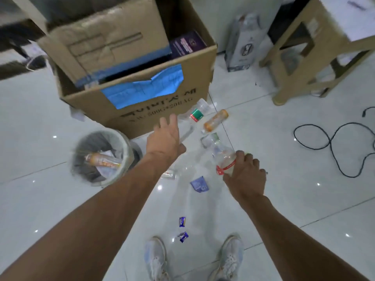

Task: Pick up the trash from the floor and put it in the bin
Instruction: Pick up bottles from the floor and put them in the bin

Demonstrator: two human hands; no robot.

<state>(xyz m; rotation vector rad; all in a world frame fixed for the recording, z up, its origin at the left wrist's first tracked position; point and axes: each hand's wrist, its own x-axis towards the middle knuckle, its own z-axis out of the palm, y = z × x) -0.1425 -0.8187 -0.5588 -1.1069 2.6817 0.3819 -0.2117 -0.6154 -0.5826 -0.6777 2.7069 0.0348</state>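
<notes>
**Bottle in right hand, left hand spread**

The right hand (246, 175) grips a clear bottle (224, 159) just above the floor (284, 199). The left hand (165, 136) reaches forward, fingers wide, empty. The bin (123, 151) stands left, beside a cardboard box (142, 110).

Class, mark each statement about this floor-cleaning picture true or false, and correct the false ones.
1. The right hand grips a clear bottle with a red label. True.
2. The bin holds nothing. False: an orange-labelled bottle and some paper lie in it.
3. The left hand is shut on a bottle. False: it is open, reaching toward the bottles on the floor.
4. Two small blue wrappers lie on the floor ahead of the shoes. True.
5. The cardboard box stands to the right of the black cable. False: it stands to the left.
</notes>
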